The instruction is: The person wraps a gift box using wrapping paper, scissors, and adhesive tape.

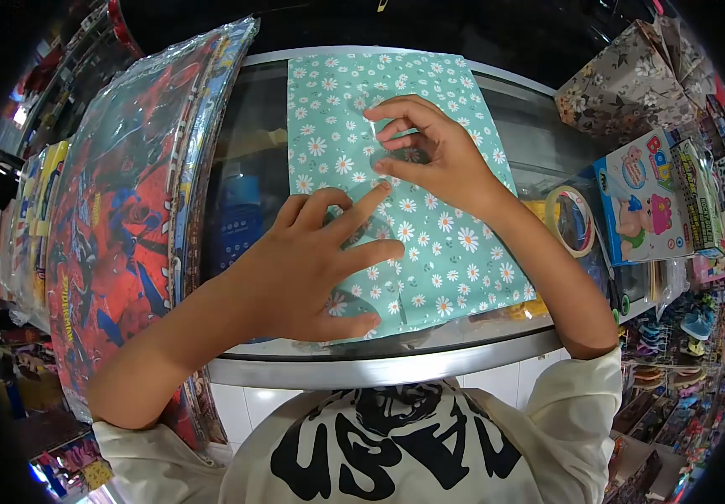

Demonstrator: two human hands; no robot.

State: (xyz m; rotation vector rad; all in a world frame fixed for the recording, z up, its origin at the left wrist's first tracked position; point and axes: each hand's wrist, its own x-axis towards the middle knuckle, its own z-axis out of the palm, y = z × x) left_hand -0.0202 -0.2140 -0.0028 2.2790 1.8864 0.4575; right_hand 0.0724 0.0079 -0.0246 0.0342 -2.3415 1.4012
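Mint-green wrapping paper with white daisies (442,223), a fold line near its front edge, lies over the glass counter. My left hand (320,256) is spread across the paper's left and front part, its fingers apart. Above the paper's middle, my right hand (430,151) has curled fingers, with the thumb tip away from the index finger. A small shiny strip that looks like clear tape (373,128) hangs at the right index fingertip.
Plastic-wrapped Spider-Man bags (119,218) are stacked at the left. To the right are a tape roll (553,220), a doll box (644,202) and a flowered gift box (623,84). A metal edge (396,363) runs along the counter's front.
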